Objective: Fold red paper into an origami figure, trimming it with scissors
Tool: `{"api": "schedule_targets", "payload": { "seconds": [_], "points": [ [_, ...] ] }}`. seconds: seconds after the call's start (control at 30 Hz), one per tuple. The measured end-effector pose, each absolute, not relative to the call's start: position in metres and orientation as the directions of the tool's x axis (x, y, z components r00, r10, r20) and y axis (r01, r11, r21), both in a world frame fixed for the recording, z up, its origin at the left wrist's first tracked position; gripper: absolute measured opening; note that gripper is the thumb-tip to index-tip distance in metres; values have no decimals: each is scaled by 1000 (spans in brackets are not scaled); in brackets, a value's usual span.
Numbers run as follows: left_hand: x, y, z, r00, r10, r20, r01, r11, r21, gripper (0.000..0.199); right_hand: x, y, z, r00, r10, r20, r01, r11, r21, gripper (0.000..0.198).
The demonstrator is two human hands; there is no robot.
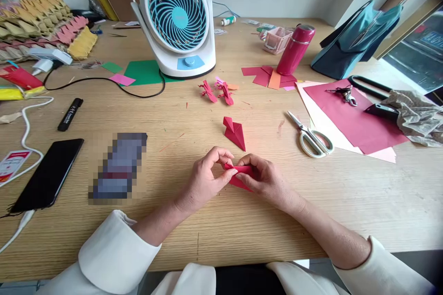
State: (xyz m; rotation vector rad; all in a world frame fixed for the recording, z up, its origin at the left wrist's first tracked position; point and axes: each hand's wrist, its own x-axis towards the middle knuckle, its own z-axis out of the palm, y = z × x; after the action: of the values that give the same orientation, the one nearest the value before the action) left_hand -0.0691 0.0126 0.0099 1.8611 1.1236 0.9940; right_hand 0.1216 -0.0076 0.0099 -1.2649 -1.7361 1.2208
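Note:
Between my two hands is a piece of folded red paper (239,183), just above or on the wooden table. My left hand (212,173) pinches its left corner between thumb and fingers. At its right side, my right hand (268,177) grips it with thumb and fingertips. Part of the paper is hidden behind the fingers. Just beyond my hands lies another folded red paper piece (236,134), pointed at its near end. Farther back sit small red folded paper figures (208,91) close together.
White-handled scissors (313,140) lie to the right, beside large red paper sheets (353,120). A fan (178,18) and a red thermos bottle (296,50) stand at the back. On the left are a black phone (50,173), a pixelated device (121,166) and a black marker (70,114).

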Motion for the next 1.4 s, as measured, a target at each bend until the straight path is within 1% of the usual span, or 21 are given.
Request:
{"api": "schedule_targets", "payload": {
  "seconds": [0.1, 0.23, 0.33, 0.4, 0.47, 0.53, 0.6, 0.7, 0.77, 0.87, 0.97, 1.03, 1.13, 1.27, 1.33, 1.4],
  "points": [
    [-66, 10, 15, 277, 937, 213, 296, -294, 909, 23, 121, -8, 9, -346, 938, 20, 302, 132, -944, 19],
    [-62, 9, 13, 266, 953, 147, 188, -201, 961, 25, 121, -8, 5, -389, 921, -28, 210, 59, -976, 34],
    [-60, 9, 9, 289, 955, 71, 139, -115, 984, 13, 119, -8, 1, -366, 931, 10, 160, 73, -984, 37],
    [-59, 9, 7, 286, 957, 50, 135, -91, 987, 14, 116, -8, -2, -319, 947, 29, 148, 80, -986, 37],
    [-59, 10, 7, 267, 962, 53, 135, -92, 987, 18, 114, -8, -4, -280, 960, 23, 112, 56, -992, 37],
    [-60, 10, 9, 260, 964, 61, 136, -99, 986, 19, 112, -7, -4, -284, 959, -3, 49, 11, -999, 35],
    [-60, 11, 12, 271, 960, 74, 137, -114, 984, 20, 113, -6, -2, -319, 946, -49, 9, -48, -999, 37],
    [-60, 12, 16, 288, 953, 91, 136, -134, 982, 21, 115, -5, 3, -404, 908, -115, 46, -105, -993, 42],
    [-58, 12, 18, 291, 953, 85, 138, -129, 982, 21, 116, -5, 4, -422, 900, -113, 56, -99, -994, 46],
    [-53, 12, 21, 270, 960, 79, 178, -130, 975, 19, 114, -7, 2, -371, 926, -74, 18, -73, -997, 47],
    [-47, 12, 25, 225, 962, 156, 266, -214, 940, 17, 113, -8, -3, -302, 952, -44, 1, -46, -999, 49],
    [-45, 12, 28, 213, 957, 198, 293, -256, 921, 15, 113, -7, -4, -269, 963, -31, -18, -37, -999, 48],
    [-44, 12, 32, 229, 960, 160, 252, -217, 943, 18, 115, -6, -3, -294, 955, -48, -75, -73, -995, 45],
    [-45, 13, 32, 292, 953, 83, 101, -117, 988, 24, 117, -7, 1, -378, 923, -77, -148, -142, -979, 45],
    [-45, 14, 31, 306, 950, 68, 65, -92, 994, 24, 117, -8, 2, -354, 932, -75, -139, -132, -981, 46],
    [-45, 15, 29, 274, 959, 77, 75, -101, 992, 23, 116, -9, 2, -298, 952, -65, -88, -95, -992, 47]
  ]
}}
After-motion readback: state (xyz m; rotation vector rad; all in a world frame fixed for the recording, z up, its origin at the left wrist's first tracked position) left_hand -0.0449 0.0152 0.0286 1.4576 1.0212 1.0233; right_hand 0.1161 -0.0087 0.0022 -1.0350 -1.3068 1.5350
